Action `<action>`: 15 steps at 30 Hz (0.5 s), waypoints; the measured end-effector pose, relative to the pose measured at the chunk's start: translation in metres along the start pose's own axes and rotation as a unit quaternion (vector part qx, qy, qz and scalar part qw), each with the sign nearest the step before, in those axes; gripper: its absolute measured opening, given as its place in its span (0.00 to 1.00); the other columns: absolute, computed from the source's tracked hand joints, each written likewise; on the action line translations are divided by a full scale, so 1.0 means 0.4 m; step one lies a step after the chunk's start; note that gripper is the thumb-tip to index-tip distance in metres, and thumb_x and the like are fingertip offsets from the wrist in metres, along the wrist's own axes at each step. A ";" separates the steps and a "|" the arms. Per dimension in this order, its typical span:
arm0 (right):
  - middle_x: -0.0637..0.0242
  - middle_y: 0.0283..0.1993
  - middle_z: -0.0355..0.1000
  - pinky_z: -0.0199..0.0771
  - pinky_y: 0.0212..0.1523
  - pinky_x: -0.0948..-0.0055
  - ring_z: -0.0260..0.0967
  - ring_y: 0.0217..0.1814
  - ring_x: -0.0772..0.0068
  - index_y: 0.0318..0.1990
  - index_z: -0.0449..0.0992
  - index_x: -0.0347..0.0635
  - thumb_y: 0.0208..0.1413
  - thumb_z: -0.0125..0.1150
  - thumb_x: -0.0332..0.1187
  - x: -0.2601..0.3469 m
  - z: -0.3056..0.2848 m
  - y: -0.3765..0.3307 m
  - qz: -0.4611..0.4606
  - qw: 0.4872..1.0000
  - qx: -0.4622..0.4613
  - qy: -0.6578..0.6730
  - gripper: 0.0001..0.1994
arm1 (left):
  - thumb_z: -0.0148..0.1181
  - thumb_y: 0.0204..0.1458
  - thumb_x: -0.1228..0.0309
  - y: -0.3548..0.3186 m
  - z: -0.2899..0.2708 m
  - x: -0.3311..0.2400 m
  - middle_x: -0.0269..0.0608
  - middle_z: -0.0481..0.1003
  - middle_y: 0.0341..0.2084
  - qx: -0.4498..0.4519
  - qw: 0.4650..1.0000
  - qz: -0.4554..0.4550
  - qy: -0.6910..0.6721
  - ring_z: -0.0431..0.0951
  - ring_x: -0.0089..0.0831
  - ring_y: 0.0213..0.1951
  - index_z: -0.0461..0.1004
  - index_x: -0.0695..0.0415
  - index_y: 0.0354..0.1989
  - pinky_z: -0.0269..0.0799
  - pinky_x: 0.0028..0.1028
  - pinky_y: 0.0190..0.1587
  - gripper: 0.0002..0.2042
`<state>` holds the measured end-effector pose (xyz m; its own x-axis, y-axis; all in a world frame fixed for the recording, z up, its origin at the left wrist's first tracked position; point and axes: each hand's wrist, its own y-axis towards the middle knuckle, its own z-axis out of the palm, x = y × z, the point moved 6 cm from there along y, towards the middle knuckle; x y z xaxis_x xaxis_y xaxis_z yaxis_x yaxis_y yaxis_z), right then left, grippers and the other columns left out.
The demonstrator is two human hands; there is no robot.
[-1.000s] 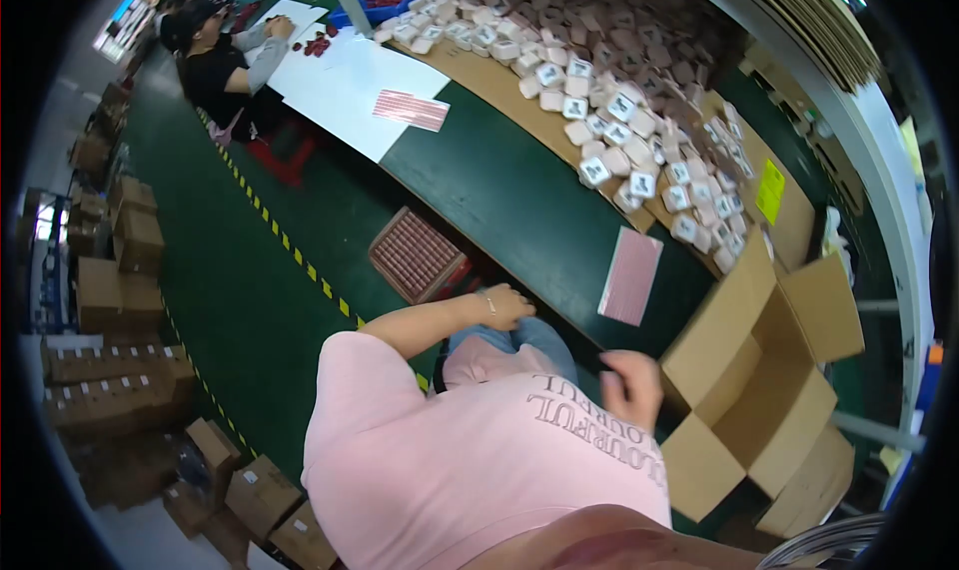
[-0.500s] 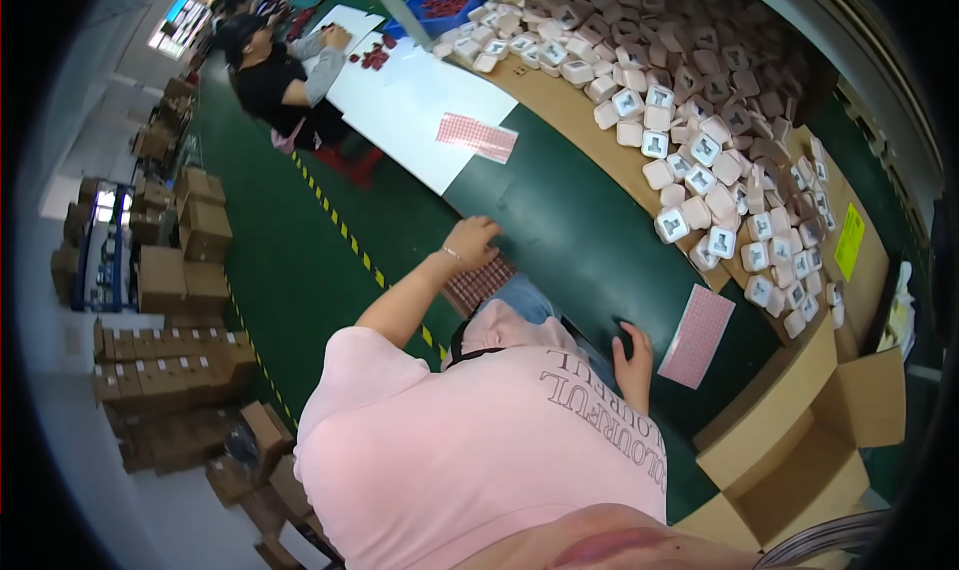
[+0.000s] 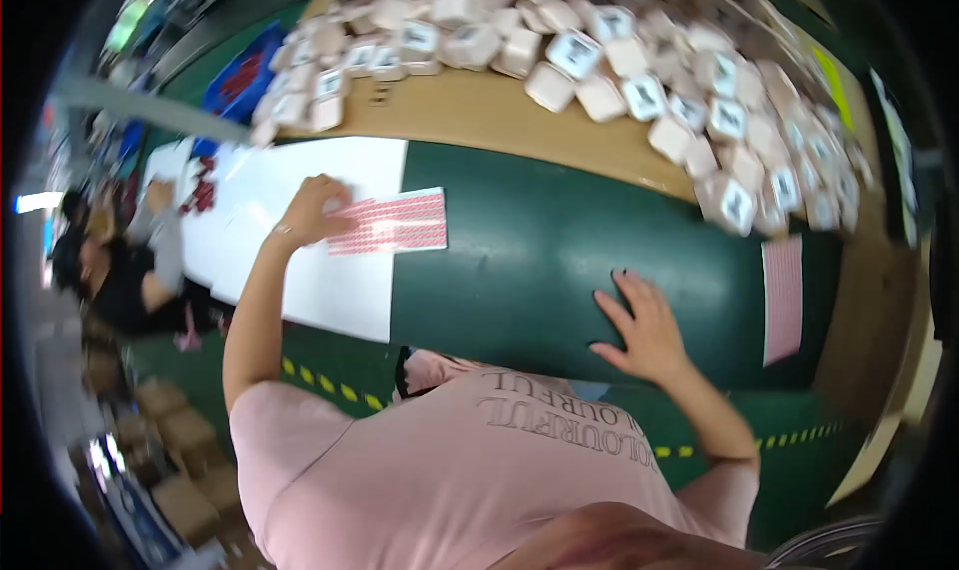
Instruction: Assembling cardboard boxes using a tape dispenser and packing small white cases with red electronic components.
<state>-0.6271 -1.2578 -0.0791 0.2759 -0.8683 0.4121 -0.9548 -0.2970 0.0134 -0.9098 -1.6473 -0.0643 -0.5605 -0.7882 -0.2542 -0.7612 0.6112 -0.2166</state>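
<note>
One green worktop (image 3: pixel 499 260) carries pale-pink cases (image 3: pixel 600 98) heaped along its back, seemingly for easy reach, and a white sheet (image 3: pixel 340 290), while the right grip (image 3: pixel 649 332) is spread, perhaps for balance, and the left grip (image 3: pixel 311 210), whether pinching cannot be told, is at a pink-patterned sheet (image 3: pixel 402 222) straddling the white edge.

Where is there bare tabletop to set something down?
The green tabletop has room between the left pink sheet and the right hand, with a smaller patch between that hand and the right pink sheet. Along the far side, pale boxes crowd the cardboard.
</note>
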 end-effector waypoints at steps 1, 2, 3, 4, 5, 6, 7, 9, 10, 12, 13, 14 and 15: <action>0.53 0.65 0.56 0.53 0.64 0.50 0.53 0.66 0.48 0.60 0.65 0.48 0.42 0.66 0.49 -0.018 0.004 -0.008 0.005 1.000 -0.009 -0.014 0.35 | 0.70 0.34 0.69 0.036 -0.002 -0.025 0.40 0.72 0.31 0.010 0.999 0.039 -0.021 0.70 0.40 0.42 0.74 0.56 0.33 0.64 0.35 0.49 0.15; 0.53 0.65 0.56 0.53 0.64 0.50 0.52 0.66 0.48 0.59 0.65 0.47 0.42 0.66 0.49 -0.027 0.006 -0.010 0.010 0.999 -0.020 -0.025 0.35 | 0.69 0.36 0.71 0.055 -0.001 -0.045 0.39 0.72 0.29 0.023 0.996 0.078 -0.037 0.70 0.37 0.41 0.73 0.56 0.32 0.64 0.33 0.48 0.14; 0.54 0.65 0.56 0.53 0.64 0.51 0.52 0.66 0.48 0.59 0.65 0.47 0.43 0.65 0.49 -0.033 0.010 -0.007 0.017 0.998 -0.045 -0.034 0.34 | 0.69 0.38 0.72 0.064 0.010 -0.033 0.36 0.72 0.29 0.000 0.989 0.090 -0.117 0.70 0.32 0.39 0.72 0.57 0.32 0.65 0.30 0.47 0.13; 0.54 0.65 0.56 0.53 0.64 0.51 0.52 0.66 0.48 0.59 0.65 0.48 0.44 0.64 0.49 -0.041 0.005 -0.010 0.024 0.996 -0.068 -0.043 0.34 | 0.68 0.41 0.73 0.068 0.018 -0.024 0.34 0.71 0.29 -0.011 0.975 0.098 -0.199 0.70 0.27 0.38 0.71 0.58 0.31 0.65 0.26 0.45 0.11; 0.54 0.65 0.56 0.53 0.64 0.51 0.53 0.66 0.49 0.60 0.65 0.48 0.45 0.63 0.47 -0.040 -0.004 -0.013 0.048 0.994 -0.090 -0.047 0.32 | 0.68 0.41 0.73 0.066 0.048 -0.034 0.34 0.71 0.29 0.015 0.968 0.143 -0.204 0.70 0.27 0.38 0.71 0.58 0.31 0.65 0.26 0.45 0.11; 0.55 0.65 0.56 0.53 0.64 0.52 0.54 0.66 0.49 0.60 0.65 0.48 0.47 0.62 0.45 -0.019 -0.011 -0.012 0.062 0.990 -0.113 -0.051 0.31 | 0.66 0.44 0.73 0.050 0.046 -0.016 0.32 0.70 0.29 -0.028 0.956 0.118 -0.267 0.69 0.23 0.37 0.71 0.58 0.32 0.65 0.24 0.43 0.10; 0.55 0.65 0.56 0.53 0.64 0.52 0.54 0.65 0.50 0.60 0.64 0.48 0.48 0.61 0.44 -0.001 -0.009 -0.016 0.078 0.987 -0.123 -0.066 0.30 | 0.64 0.48 0.72 0.053 0.055 0.004 0.29 0.70 0.29 -0.075 0.935 0.094 -0.334 0.68 0.19 0.35 0.70 0.58 0.32 0.65 0.21 0.41 0.08; 0.56 0.65 0.56 0.53 0.64 0.53 0.55 0.65 0.51 0.60 0.64 0.49 0.49 0.60 0.43 0.027 -0.013 -0.031 0.097 0.978 -0.150 -0.108 0.29 | 0.62 0.50 0.72 0.066 0.071 0.019 0.28 0.69 0.28 -0.097 0.918 0.130 -0.362 0.67 0.18 0.34 0.70 0.58 0.32 0.65 0.20 0.39 0.08; 0.57 0.65 0.57 0.52 0.65 0.55 0.54 0.66 0.54 0.59 0.64 0.49 0.50 0.60 0.43 0.049 -0.005 -0.036 0.070 0.981 -0.113 -0.144 0.28 | 0.60 0.52 0.71 0.080 0.078 0.030 0.28 0.68 0.28 -0.126 0.904 0.132 -0.388 0.67 0.18 0.33 0.69 0.58 0.33 0.65 0.19 0.38 0.07; 0.59 0.64 0.58 0.51 0.66 0.58 0.53 0.67 0.59 0.58 0.65 0.53 0.49 0.62 0.42 0.072 -0.038 -0.066 0.017 0.961 -0.081 -0.264 0.27 | 0.59 0.52 0.72 0.128 0.114 0.008 0.28 0.67 0.26 -0.136 0.887 0.110 -0.428 0.67 0.18 0.32 0.69 0.58 0.33 0.65 0.19 0.36 0.06; 0.60 0.64 0.57 0.52 0.65 0.57 0.54 0.67 0.59 0.59 0.65 0.56 0.48 0.62 0.41 0.089 -0.088 -0.079 0.033 0.948 -0.090 -0.304 0.28 | 0.59 0.52 0.72 0.148 0.146 0.006 0.28 0.68 0.26 -0.144 0.887 0.100 -0.428 0.66 0.18 0.31 0.69 0.59 0.33 0.66 0.20 0.36 0.06; 0.61 0.65 0.57 0.53 0.65 0.55 0.54 0.67 0.59 0.59 0.65 0.58 0.47 0.63 0.40 0.166 -0.180 -0.062 0.027 0.923 -0.111 -0.366 0.28 | 0.59 0.51 0.72 0.110 0.135 0.043 0.29 0.68 0.26 -0.184 0.877 0.093 -0.434 0.66 0.18 0.31 0.69 0.59 0.32 0.66 0.20 0.36 0.06; 0.62 0.63 0.59 0.54 0.63 0.56 0.57 0.64 0.59 0.56 0.68 0.58 0.44 0.65 0.39 0.174 -0.273 -0.051 0.034 0.904 -0.164 -0.393 0.28 | 0.60 0.49 0.73 0.114 0.135 0.037 0.32 0.70 0.25 -0.203 0.881 0.111 -0.412 0.68 0.20 0.31 0.70 0.60 0.32 0.67 0.21 0.36 0.06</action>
<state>-0.6006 -1.2689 0.0489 0.0856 -0.9323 -0.3515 -0.9180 -0.2109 0.3358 -0.9350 -1.6272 -0.1287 -0.4112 -0.2304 -0.8819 -0.8099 0.5364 0.2374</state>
